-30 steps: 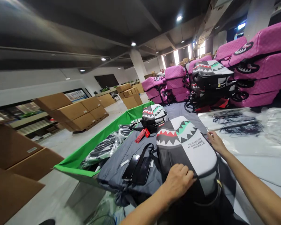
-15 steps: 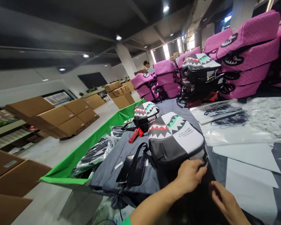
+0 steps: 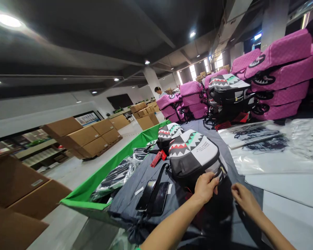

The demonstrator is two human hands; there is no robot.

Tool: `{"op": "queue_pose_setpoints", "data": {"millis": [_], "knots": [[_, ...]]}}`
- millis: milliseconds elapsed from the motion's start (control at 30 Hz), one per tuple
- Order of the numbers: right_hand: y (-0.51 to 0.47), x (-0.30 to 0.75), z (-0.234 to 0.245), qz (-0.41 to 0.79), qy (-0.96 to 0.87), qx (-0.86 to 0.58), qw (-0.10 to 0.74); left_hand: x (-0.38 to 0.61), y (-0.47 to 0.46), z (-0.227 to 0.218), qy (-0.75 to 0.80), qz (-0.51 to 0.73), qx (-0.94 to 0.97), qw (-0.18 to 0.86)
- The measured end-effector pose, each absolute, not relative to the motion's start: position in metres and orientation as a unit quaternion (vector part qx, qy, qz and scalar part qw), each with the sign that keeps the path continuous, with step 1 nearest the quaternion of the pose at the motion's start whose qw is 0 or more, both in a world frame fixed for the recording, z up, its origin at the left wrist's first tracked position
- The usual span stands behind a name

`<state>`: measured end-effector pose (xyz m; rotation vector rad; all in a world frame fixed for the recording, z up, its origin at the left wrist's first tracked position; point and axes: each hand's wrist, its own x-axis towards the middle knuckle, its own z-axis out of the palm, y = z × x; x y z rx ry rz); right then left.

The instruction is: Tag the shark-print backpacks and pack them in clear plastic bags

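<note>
Bagged black goods (image 3: 116, 177) are held in a green-walled bin (image 3: 101, 173); a shark-print backpack (image 3: 193, 154) lies long axis pointing away, pinched by the left hand (image 3: 205, 189), right hand (image 3: 246, 199) spread beside.

A smooth, slightly glossy moulded finish is being shown by the shark-print backpack (image 3: 194, 154), and a metal zip pull (image 3: 221, 169) is being caught by the light. A matt, quilted textile surface is being presented by the pink backpacks (image 3: 281, 52). Matt woven cloth is being seen on the grey sheet (image 3: 125, 196), glossy clear plastic on the bags (image 3: 261, 161), and rough brown cardboard on the boxes (image 3: 83, 139).
</note>
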<state>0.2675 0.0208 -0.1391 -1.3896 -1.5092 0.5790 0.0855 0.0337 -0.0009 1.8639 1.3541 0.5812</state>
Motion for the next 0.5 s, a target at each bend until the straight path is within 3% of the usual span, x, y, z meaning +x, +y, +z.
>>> {"op": "queue_pose_setpoints", "data": {"millis": [100, 233, 333, 500], "knots": [[-0.002, 0.267, -0.144, 0.142, -0.593, -0.600, 0.518, 0.090, 0.031, -0.010, 0.534, 0.191, 0.753, 0.333], [0.014, 0.263, -0.136, 0.015, -0.652, -0.584, 0.484, 0.100, 0.017, -0.005, 0.504, 0.148, 0.791, 0.315], [0.027, 0.274, -0.136, 0.001, -0.667, -0.570, 0.481, 0.101, 0.018, 0.000, 0.461, 0.083, 0.825, 0.318], [-0.007, 0.264, -0.172, 0.048, -0.701, -0.547, 0.456, 0.115, 0.043, -0.004, 0.444, 0.048, 0.776, 0.445]]}}
